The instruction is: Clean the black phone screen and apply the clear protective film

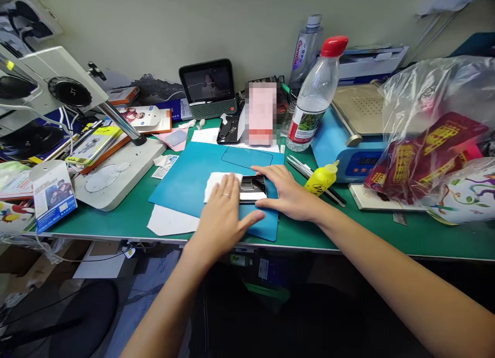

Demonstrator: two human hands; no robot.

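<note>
A dark, glossy smartphone (253, 188) lies on the blue work mat (181, 177), its surface reflecting light. Pressed flat over its left part is a white wipe (212, 183), under the stretched fingers of my left hand (225, 206). The left thumb points right, below the phone's near edge. At the phone's right end, my right hand (288, 193) has its thumb at the near side and its fingers at the far side, bracketing the phone. My left hand hides the phone's left end.
Behind the mat stand a smart display (208, 85) and a red-capped water bottle (315, 100). To the right are a yellow squeeze bottle (322, 179), tweezers (303, 168), a blue heating plate (340, 141) and a plastic bag (436, 126). A microscope stand (116, 177) occupies the left.
</note>
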